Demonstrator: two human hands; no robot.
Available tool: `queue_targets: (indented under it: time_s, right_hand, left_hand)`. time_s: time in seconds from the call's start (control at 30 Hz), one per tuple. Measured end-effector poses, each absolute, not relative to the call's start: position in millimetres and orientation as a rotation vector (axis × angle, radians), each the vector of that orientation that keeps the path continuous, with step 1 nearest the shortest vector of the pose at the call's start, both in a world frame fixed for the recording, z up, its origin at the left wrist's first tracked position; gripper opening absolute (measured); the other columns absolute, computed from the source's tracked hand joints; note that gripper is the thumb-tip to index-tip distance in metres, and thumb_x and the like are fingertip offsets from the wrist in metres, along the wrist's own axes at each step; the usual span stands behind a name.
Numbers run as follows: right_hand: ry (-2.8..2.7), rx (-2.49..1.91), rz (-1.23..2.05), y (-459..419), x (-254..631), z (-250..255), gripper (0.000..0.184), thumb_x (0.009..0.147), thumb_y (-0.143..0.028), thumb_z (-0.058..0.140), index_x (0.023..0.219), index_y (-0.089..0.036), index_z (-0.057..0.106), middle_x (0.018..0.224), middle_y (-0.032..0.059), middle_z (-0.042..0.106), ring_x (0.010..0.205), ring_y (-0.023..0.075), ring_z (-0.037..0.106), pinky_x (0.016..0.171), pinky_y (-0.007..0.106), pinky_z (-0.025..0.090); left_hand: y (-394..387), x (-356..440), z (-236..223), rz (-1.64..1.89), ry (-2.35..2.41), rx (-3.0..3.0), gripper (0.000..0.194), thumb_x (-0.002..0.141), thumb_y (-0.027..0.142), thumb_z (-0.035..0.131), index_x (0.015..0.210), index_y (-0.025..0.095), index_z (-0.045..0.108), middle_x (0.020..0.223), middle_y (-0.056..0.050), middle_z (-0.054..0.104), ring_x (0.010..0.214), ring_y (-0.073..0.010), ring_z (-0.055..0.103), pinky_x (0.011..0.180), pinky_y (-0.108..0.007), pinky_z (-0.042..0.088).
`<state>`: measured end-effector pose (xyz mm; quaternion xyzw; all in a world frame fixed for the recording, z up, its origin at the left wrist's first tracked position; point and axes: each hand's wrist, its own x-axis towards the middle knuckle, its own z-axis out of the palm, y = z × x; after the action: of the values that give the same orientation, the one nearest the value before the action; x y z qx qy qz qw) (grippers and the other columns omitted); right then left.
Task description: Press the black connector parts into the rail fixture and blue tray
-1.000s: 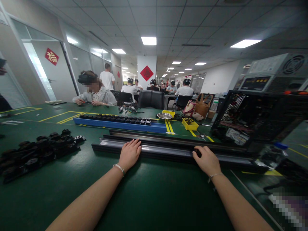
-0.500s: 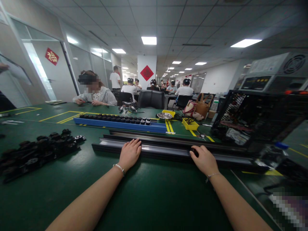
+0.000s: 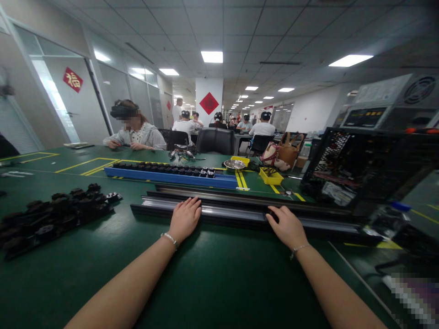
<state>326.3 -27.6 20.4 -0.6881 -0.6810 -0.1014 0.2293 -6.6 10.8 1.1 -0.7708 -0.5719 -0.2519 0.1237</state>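
Note:
A long black rail (image 3: 233, 215) with a shiny grey channel along its top lies across the green table in front of me. My left hand (image 3: 186, 217) rests on its left half, fingers stretched out flat and holding nothing. Farther right, my right hand (image 3: 287, 225) is at the same rail with thumb and forefinger curled around a small black part (image 3: 270, 211). The fingers cover most of that part, so its shape is unclear. A second black rail (image 3: 247, 198) lies just behind, parallel to the first.
Black parts (image 3: 58, 212) are heaped at left. Beyond the rails sits a blue rail (image 3: 164, 177) lined with black parts, plus a yellow tray (image 3: 270, 177) and metal dish (image 3: 234, 164). An open computer case (image 3: 363, 169) stands at right. A co-worker (image 3: 137, 132) sits across the table.
My right hand has slid left along the rail, and the small black part in its fingers has moved with it. My left hand has stayed put. A person in the background has walked right.

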Motion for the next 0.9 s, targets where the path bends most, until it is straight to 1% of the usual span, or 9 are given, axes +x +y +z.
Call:
queue_targets:
  time_s: [0.13, 0.23, 0.47, 0.63, 0.8, 0.9]
  right_hand:
    - [-1.892, -1.880, -0.275, -28, 324, 22, 0.041, 0.086, -0.037, 0.037, 0.116, -0.019, 0.059, 0.095, 0.0065, 0.058, 0.086, 0.0175, 0.056, 0.075, 0.029, 0.043]
    - [-1.900, -1.888, -0.271, -28, 323, 22, 0.043, 0.087, -0.036, 0.035, 0.118, -0.017, 0.058, 0.093, 0.0067, 0.058, 0.085, 0.0175, 0.056, 0.075, 0.029, 0.043]
    - [-1.919, -1.861, -0.273, -27, 322, 19, 0.044, 0.087, -0.036, 0.035, 0.122, -0.019, 0.055, 0.094, 0.0063, 0.058, 0.083, 0.0168, 0.056, 0.073, 0.029, 0.044]
    - [-1.927, -1.849, -0.273, -26, 318, 17, 0.044, 0.087, -0.036, 0.035, 0.123, -0.019, 0.055, 0.095, 0.0070, 0.058, 0.085, 0.0182, 0.057, 0.075, 0.030, 0.044]
    - [-1.922, -1.778, -0.236, -28, 315, 18, 0.040, 0.086, -0.033, 0.038, 0.121, -0.023, 0.054, 0.097, 0.0059, 0.058, 0.086, 0.0177, 0.056, 0.076, 0.030, 0.044]
    - [-1.901, -1.740, -0.194, -29, 312, 20, 0.033, 0.084, -0.032, 0.041, 0.113, -0.023, 0.055, 0.098, 0.0051, 0.059, 0.086, 0.0179, 0.056, 0.075, 0.030, 0.043]
  left_hand:
    - [11, -6, 1, -0.712, -1.672, -2.255, 0.040, 0.091, 0.034, 0.030, 0.119, 0.028, 0.057, 0.134, 0.000, 0.050, 0.124, -0.0198, 0.044, 0.101, -0.040, 0.035]
    - [12, -7, 1, -0.710, -1.671, -2.250, 0.040, 0.091, 0.034, 0.030, 0.119, 0.028, 0.057, 0.134, 0.000, 0.050, 0.124, -0.0199, 0.044, 0.101, -0.040, 0.035]
    - [10, -6, 2, -0.726, -1.671, -2.248, 0.039, 0.091, 0.034, 0.031, 0.119, 0.027, 0.058, 0.133, 0.000, 0.050, 0.124, -0.0202, 0.044, 0.101, -0.040, 0.035]
    - [9, -6, 2, -0.726, -1.672, -2.248, 0.040, 0.091, 0.034, 0.030, 0.119, 0.027, 0.058, 0.133, 0.000, 0.050, 0.124, -0.0203, 0.044, 0.101, -0.041, 0.035]
    - [10, -6, 1, -0.739, -1.667, -2.244, 0.039, 0.090, 0.034, 0.032, 0.118, 0.029, 0.058, 0.133, 0.000, 0.050, 0.124, -0.0203, 0.045, 0.101, -0.040, 0.035]
    - [10, -6, 2, -0.742, -1.671, -2.244, 0.039, 0.090, 0.033, 0.032, 0.118, 0.029, 0.058, 0.133, 0.000, 0.050, 0.123, -0.0202, 0.045, 0.101, -0.040, 0.035]
